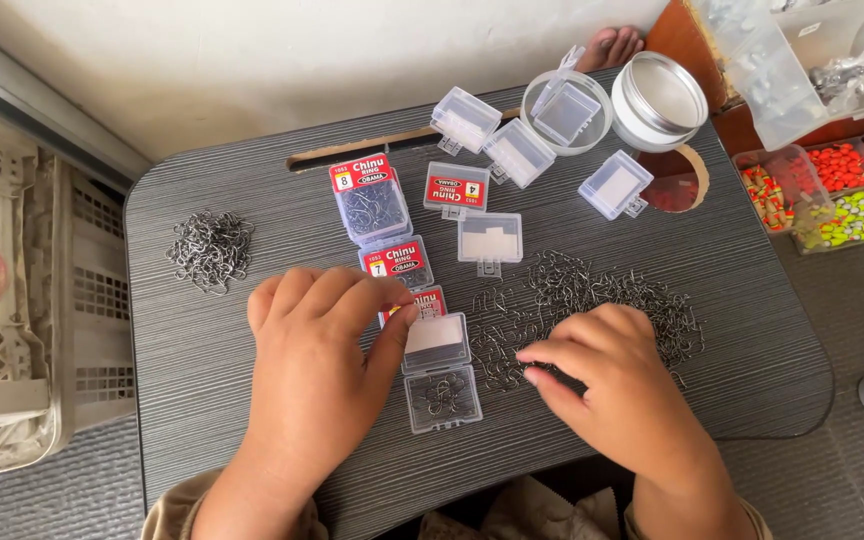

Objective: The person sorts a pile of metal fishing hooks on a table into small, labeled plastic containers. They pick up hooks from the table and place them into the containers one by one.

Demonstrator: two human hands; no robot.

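My left hand [317, 345] rests on the grey lap table [202, 340], its thumb and fingers pinching the raised lid of a small clear hinged box [440, 375] that lies open with a few metal fish hooks in its tray. My right hand [607, 375] lies flat to the right of that box, fingertips touching the near edge of a spread pile of small metal hooks [592, 305]. A second, smaller heap of hooks [210, 250] lies at the table's left.
Red-labelled hook boxes [370, 198] and several empty clear boxes [490, 238] lie in the table's middle and back. A round metal tin [660, 98] stands at the back right. A tray of coloured floats [832, 195] is right; a plastic crate [22, 300] left.
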